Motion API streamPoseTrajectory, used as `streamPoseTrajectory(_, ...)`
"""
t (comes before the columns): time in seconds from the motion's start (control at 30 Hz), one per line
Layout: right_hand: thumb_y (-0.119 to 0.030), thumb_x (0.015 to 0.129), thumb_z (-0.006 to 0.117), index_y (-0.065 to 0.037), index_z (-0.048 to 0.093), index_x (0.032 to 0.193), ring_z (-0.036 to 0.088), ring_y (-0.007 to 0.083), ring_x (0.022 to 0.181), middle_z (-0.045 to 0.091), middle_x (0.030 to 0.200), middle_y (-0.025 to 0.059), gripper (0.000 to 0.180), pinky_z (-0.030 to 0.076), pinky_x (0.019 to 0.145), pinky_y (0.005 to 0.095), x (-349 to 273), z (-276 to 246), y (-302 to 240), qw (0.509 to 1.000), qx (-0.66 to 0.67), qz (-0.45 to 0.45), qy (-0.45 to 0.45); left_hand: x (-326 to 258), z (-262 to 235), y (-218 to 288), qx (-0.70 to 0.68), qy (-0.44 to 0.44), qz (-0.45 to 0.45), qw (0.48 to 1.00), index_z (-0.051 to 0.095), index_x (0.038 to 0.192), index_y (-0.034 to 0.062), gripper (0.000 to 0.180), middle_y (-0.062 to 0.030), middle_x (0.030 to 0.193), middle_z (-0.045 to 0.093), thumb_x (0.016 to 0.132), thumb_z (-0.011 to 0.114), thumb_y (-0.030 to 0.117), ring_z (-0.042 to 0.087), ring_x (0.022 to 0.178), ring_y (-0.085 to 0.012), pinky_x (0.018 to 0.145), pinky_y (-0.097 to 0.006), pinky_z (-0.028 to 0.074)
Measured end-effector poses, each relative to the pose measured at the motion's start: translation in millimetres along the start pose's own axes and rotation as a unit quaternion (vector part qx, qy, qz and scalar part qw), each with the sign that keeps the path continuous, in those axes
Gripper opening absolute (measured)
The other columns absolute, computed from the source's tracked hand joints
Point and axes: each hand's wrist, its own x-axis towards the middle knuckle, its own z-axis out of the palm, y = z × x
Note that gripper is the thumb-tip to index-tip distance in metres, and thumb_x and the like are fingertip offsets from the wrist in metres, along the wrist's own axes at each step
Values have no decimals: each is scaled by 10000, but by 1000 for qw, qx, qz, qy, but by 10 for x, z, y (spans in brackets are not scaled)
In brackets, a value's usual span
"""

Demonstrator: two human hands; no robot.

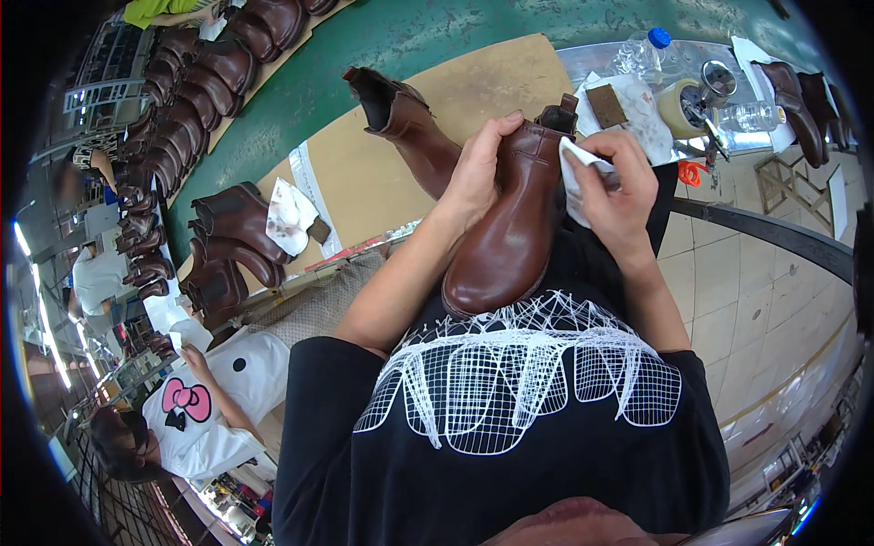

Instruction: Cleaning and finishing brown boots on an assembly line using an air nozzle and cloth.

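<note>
A glossy brown leather ankle boot [510,232] is held up in front of my chest, its toe pointing back toward me. My left hand [475,173] grips it around the ankle shaft, with the thumb up near the top. In my right hand [621,187] is a folded white cloth [575,182], pinched between the fingers and pressed against the right side of the boot's shaft. A second brown boot [410,127] lies on the tan board just beyond my left hand.
Several brown boots [241,232] stand left beside a stained cloth [291,218]. Long rows of boots [196,96] line the green bench [437,32]. At the right are a brown sponge block [606,106], an open jar [681,107] and clear bottles [748,117]. A co-worker [209,400] sits at left.
</note>
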Motion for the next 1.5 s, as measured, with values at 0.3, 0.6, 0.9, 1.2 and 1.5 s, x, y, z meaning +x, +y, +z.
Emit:
streamPoseTrajectory(0.3, 75, 711, 714, -20, 651, 868, 625, 250, 727, 650, 840, 104, 193, 477, 646, 321, -33, -8, -45, 998, -13, -38, -48, -13, 118, 14, -12, -4, -5, 1000, 654, 1002, 20, 308, -82, 933, 692, 950, 568, 311, 648, 811, -160, 752, -310, 524)
streamPoseTrajectory(0.6, 60, 711, 711, -30, 632, 860, 625, 248, 738, 641, 842, 85, 191, 470, 651, 334, -77, -1, -49, 995, -45, -70, -55, -10, 76, -11, 4, 6, -6, 1000, 638, 984, 34, 283, -66, 898, 679, 939, 585, 308, 641, 794, -155, 735, -300, 519)
streamPoseTrajectory(0.9, 75, 722, 719, -17, 647, 870, 607, 224, 720, 637, 838, 93, 190, 481, 640, 313, 58, -144, -2, 999, -25, -25, 15, -68, 94, 66, -14, -2, -52, 999, 638, 980, 40, 297, -76, 887, 688, 949, 570, 327, 659, 761, -175, 726, -318, 542)
streamPoseTrajectory(1.2, 59, 675, 746, -34, 650, 850, 606, 231, 774, 645, 855, 74, 220, 431, 676, 314, -154, -48, -120, 983, -39, -85, -155, -77, 148, 66, -9, 6, -36, 999, 644, 1007, 13, 367, -116, 929, 704, 952, 549, 364, 677, 804, -200, 761, -354, 548)
streamPoseTrajectory(1.5, 75, 704, 695, -36, 662, 882, 630, 268, 799, 647, 882, 95, 213, 482, 690, 349, 61, -33, 158, 997, -43, -47, 33, -87, 95, 36, -35, -11, -44, 998, 640, 1001, 27, 362, -103, 932, 705, 960, 535, 372, 671, 815, -200, 765, -342, 539)
